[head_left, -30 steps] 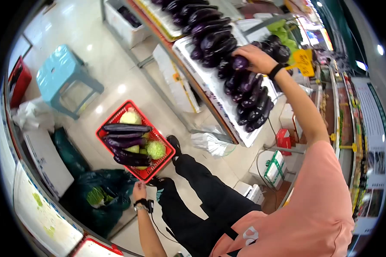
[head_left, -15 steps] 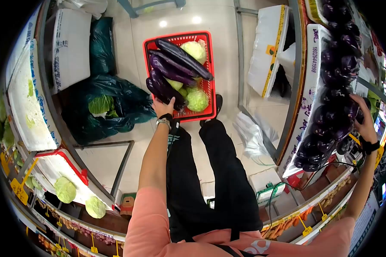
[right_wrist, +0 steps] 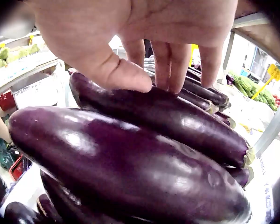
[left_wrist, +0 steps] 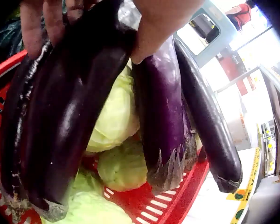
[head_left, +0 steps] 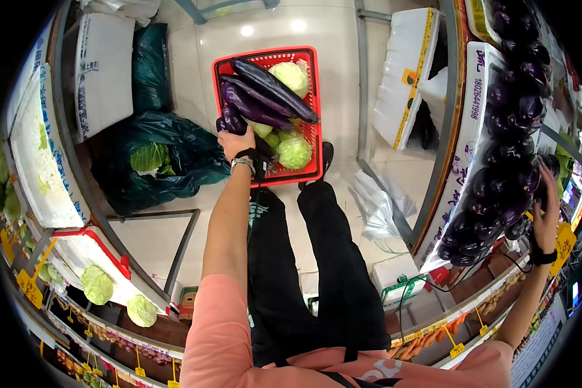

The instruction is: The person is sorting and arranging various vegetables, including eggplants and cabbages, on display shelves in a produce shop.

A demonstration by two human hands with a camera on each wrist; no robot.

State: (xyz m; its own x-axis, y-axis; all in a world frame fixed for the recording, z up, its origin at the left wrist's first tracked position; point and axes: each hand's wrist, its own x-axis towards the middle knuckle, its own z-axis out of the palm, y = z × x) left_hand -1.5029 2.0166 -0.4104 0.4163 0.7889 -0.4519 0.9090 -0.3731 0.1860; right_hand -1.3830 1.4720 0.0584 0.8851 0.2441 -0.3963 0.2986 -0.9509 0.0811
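Observation:
In the head view my left hand [head_left: 237,143] is over the left side of a red basket [head_left: 318,97]. The left wrist view shows its fingers and thumb round the upper ends of two dark eggplants [left_wrist: 67,126]. More long eggplants [head_left: 275,87] lie in the basket with pale green cabbages [head_left: 293,152]. At the far right my right hand [head_left: 547,210] is at the edge of a pile of glossy eggplants [head_left: 488,187]. Its fairly straight fingers and thumb touch the upper side of one eggplant [right_wrist: 191,122], behind a larger eggplant [right_wrist: 130,163] close to the camera.
A white foam box [head_left: 456,161] holds the pile on a rack at the right. Dark plastic bags [head_left: 194,149], one with a leafy cabbage [head_left: 150,159], lie left of the basket. Left shelves hold two cabbages [head_left: 97,285]. Clear bags [head_left: 375,207] hang beside the right rack.
The view has swung so the basket is central. My left hand has gone from the basket's near edge to eggplants inside, whose ends have shifted. My right hand has moved along the pile, toward the body.

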